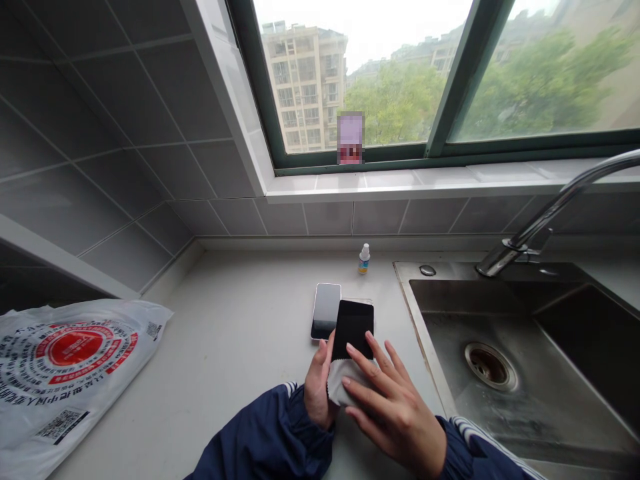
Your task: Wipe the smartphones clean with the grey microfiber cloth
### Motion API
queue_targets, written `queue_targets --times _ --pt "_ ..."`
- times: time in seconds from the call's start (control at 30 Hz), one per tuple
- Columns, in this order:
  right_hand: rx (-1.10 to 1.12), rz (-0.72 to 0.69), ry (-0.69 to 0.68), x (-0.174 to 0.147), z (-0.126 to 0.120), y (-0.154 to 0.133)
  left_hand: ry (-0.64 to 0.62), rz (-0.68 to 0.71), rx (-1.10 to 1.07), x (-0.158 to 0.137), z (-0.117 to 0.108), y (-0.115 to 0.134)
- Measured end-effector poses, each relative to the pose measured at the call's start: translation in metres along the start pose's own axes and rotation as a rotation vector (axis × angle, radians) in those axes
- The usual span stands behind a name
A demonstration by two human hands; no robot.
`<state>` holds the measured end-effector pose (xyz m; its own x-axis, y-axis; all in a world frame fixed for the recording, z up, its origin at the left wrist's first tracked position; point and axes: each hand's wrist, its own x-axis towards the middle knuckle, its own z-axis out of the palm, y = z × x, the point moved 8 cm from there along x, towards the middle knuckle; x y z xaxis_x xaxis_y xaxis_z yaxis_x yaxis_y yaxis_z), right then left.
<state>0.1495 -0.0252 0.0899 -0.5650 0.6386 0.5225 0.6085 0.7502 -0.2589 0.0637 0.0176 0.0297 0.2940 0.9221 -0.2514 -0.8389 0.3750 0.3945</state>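
Observation:
My left hand [319, 390] is closed around the left edge of a phone [353, 327] with a dark screen, tilted above the counter. A light grey cleaning cloth [341, 381] with a zigzag edge lies over the lower part of its screen. On top of the cloth and screen rests my right hand [393, 403], its fingers stretched out and spread. Just behind the left hand, a second phone [326, 311] with a pale frame lies flat, screen up. A clear flat edge, perhaps a case, shows partly behind the held phone. Farther back stands a small white spray bottle [364, 260].
A steel sink [420, 320] with a drain and a chrome faucet [525, 230] is on the right. At the left, a white printed plastic bag [115, 360] lies on the light counter [235, 320]. A tiled wall and window [400, 87] rise behind.

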Motion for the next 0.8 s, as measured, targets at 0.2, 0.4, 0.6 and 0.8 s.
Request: queue_targets --times 0.2,0.4,0.6,0.8 --pt "-0.04 0.047 -0.05 -0.001 -0.002 0.007 -0.044 -0.003 0.014 0.001 0.0 0.001" --pt "-0.06 0.202 -0.047 -0.007 0.005 0.025 -0.032 -0.003 0.001 0.0 0.002 0.0" --pt "-0.065 0.327 0.01 -0.009 0.001 0.04 -0.18 -0.074 0.041 -0.003 0.01 -0.009" --pt "-0.091 0.425 0.073 -0.009 -0.009 0.06 -0.39 -0.204 0.158 -0.011 0.017 -0.02"
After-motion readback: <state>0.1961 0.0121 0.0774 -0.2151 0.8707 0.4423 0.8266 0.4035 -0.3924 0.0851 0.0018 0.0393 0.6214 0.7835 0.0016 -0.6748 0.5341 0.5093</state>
